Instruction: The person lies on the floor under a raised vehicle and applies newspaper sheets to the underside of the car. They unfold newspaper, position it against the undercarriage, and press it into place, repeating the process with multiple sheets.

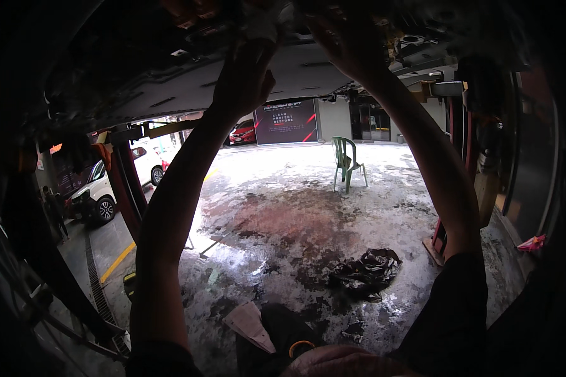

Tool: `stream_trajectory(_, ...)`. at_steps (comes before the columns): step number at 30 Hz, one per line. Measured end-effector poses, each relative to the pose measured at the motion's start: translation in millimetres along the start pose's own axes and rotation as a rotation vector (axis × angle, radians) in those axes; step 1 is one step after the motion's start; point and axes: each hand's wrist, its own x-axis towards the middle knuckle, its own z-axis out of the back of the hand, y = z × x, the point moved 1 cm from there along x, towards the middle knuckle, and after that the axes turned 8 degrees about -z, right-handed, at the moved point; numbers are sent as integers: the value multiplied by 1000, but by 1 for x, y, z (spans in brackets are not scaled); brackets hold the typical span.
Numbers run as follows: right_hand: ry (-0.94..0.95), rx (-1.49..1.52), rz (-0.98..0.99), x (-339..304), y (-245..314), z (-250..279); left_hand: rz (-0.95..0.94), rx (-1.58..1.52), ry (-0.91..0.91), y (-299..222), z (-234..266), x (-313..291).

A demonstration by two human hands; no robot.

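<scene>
Both my arms reach up under the dark underside of a raised vehicle (170, 94). My left hand (244, 78) is raised at the top centre, its thumb standing apart on the right. Its fingers run up into shadow beside a pale, blurred thing (261, 25), and I cannot tell whether they grip it. My right hand (349, 47) is up against the dark parts to the right of it. Its fingers point upward, but their tips are lost in the dark, so whatever they touch is hidden.
Lift posts (129, 179) stand at left and right. A green plastic chair (344, 164) is on the stained concrete floor ahead, with a crumpled black plastic bag (368, 273) nearer. A white car (100, 188) is parked left, a red car (243, 132) beyond, beside a dark banner (287, 122).
</scene>
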Motion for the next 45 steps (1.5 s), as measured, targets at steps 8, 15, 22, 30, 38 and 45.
stream_trajectory(8, -122, 320, -467, 54, 38, -21, 160, -391, -529, -4, -10, 34)
stream_trajectory(15, -158, 338, -648, 74, 64, -13, 656, -732, -433, -23, 5, 45)
stream_trajectory(22, -298, 491, -849, 78, 84, -15, 666, -852, -761, -33, -3, 60)
stream_trajectory(30, -259, 493, -608, 69, 58, -26, 673, -640, -634, -22, 1, 57)
stream_trajectory(38, -138, 1019, -549, 57, 25, -30, 618, -590, -612, -7, 14, 57)
stream_trajectory(45, -103, 1164, -584, 53, 27, -28, 610, -732, -537, 0, 13, 52)
